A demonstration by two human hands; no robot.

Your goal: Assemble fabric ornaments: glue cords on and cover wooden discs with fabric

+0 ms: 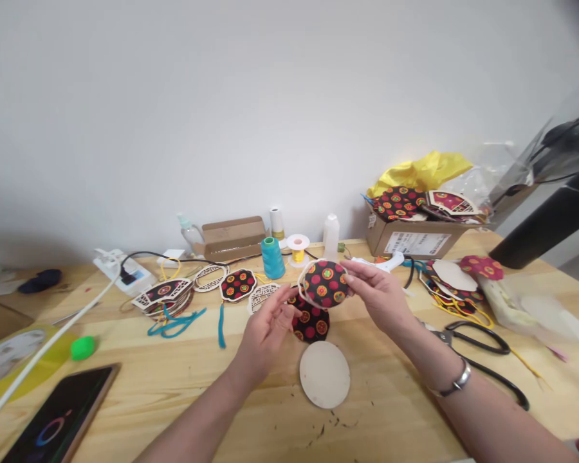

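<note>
My right hand (379, 292) pinches the right edge of a round black fabric-covered disc (324, 283) with red and orange flower patterns. A pale rim shows along the disc's left side. My left hand (270, 325) is by that left edge, its fingers loosely bent and apart; whether the fingertips touch the rim is hard to see. Below the held disc lies a dark patterned fabric piece (313, 325), partly covered by the disc and my left fingers. Nearer to me a plain pale round disc (324, 375) rests flat on the wooden table (376, 411).
Black-handled scissors (480, 347) lie beside my right forearm. Behind stand a teal thread cone (273, 258), a yellow thread spool (298, 251) and a white bottle (331, 236). A cardboard box (415, 238) holds patterned pieces. At left are a phone (62, 411) and a power strip (125, 273).
</note>
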